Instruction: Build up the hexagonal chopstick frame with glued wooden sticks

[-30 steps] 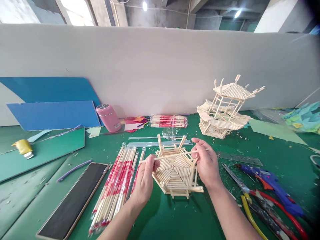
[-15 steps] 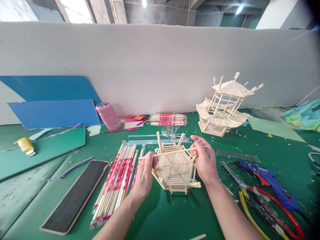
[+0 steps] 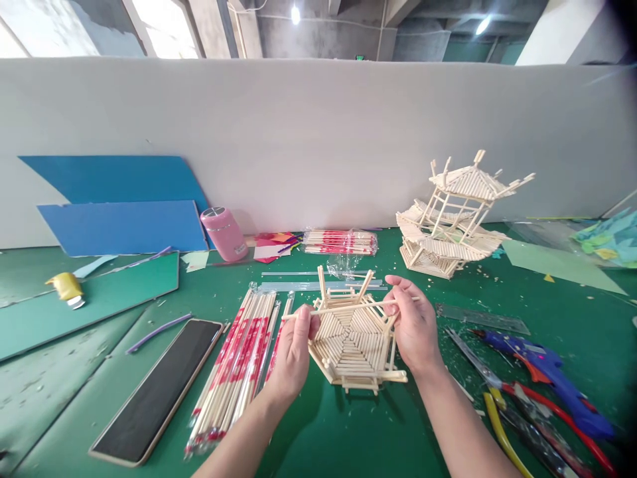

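Observation:
A thin wooden chopstick (image 3: pixel 351 307) spans the gap between my two hands, almost level. My left hand (image 3: pixel 297 345) pinches it near its left end, and my right hand (image 3: pixel 409 324) pinches it towards the right end. Below the stick lies a six-sided frame of wooden sticks (image 3: pixel 351 345), its floor filled with sticks in a web pattern. Two pairs of short posts (image 3: pixel 368 282) rise from its far side. Several wrapped chopstick packs (image 3: pixel 239 362) lie left of my left hand.
A finished-looking stick pavilion (image 3: pixel 452 219) stands at the back right. On the right lie a blue glue gun (image 3: pixel 542 365), scissors (image 3: pixel 478 365), yellow-handled pliers (image 3: pixel 502 425) and a clear ruler (image 3: pixel 482 318). A phone (image 3: pixel 159 392) is at left, a pink cup (image 3: pixel 223 234) behind.
The whole view has shifted slightly, so everything sits a little further right and lower. Both hands keep their pinch on the chopstick above the frame.

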Action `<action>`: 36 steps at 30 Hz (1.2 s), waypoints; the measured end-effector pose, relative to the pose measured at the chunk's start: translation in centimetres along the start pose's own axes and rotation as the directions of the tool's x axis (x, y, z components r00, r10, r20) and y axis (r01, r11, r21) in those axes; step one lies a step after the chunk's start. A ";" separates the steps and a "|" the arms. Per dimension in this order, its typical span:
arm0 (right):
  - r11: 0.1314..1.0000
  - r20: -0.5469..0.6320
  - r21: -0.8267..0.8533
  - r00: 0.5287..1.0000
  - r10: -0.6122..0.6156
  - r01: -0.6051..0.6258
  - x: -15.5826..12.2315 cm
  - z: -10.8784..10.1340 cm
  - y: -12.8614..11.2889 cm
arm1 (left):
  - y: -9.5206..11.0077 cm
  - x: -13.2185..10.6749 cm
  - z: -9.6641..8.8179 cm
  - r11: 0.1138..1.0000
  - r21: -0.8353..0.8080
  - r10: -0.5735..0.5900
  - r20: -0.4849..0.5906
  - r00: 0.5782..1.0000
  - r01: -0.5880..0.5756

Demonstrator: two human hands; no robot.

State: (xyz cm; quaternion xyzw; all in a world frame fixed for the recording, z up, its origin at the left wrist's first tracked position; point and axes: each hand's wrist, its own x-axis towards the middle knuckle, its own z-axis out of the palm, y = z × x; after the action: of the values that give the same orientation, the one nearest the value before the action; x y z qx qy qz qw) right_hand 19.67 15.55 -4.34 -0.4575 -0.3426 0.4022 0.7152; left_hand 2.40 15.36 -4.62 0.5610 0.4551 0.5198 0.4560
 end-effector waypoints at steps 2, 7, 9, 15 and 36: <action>1.000 -0.004 -0.004 1.000 0.000 0.000 0.0 0.0 0.0 | 0.1 0.0 0.0 1.000 0.000 0.000 -0.003 1.000 0.000; 1.000 -0.009 -0.018 1.000 -0.003 0.003 0.0 0.0 0.1 | 0.2 0.0 0.0 1.000 -0.005 0.006 -0.012 1.000 -0.006; 1.000 -0.014 -0.027 1.000 -0.007 0.007 0.0 0.0 0.1 | 0.2 0.0 0.0 1.000 -0.003 0.008 -0.007 1.000 -0.008; 0.999 -0.022 -0.045 1.000 -0.007 0.006 0.0 0.1 0.2 | -0.2 0.0 -0.1 1.000 -0.010 -0.010 -0.007 1.000 0.010; 0.999 -0.035 -0.038 0.999 0.003 -0.004 -0.1 -0.1 0.2 | 0.2 -0.2 -0.1 1.000 0.025 -0.005 0.030 1.000 0.004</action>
State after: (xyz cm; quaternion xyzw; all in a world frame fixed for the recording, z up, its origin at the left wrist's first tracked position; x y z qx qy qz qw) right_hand 19.64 15.52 -4.59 -0.4785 -0.3368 0.3890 0.7116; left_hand 2.34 15.14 -4.49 0.5733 0.4558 0.5045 0.4572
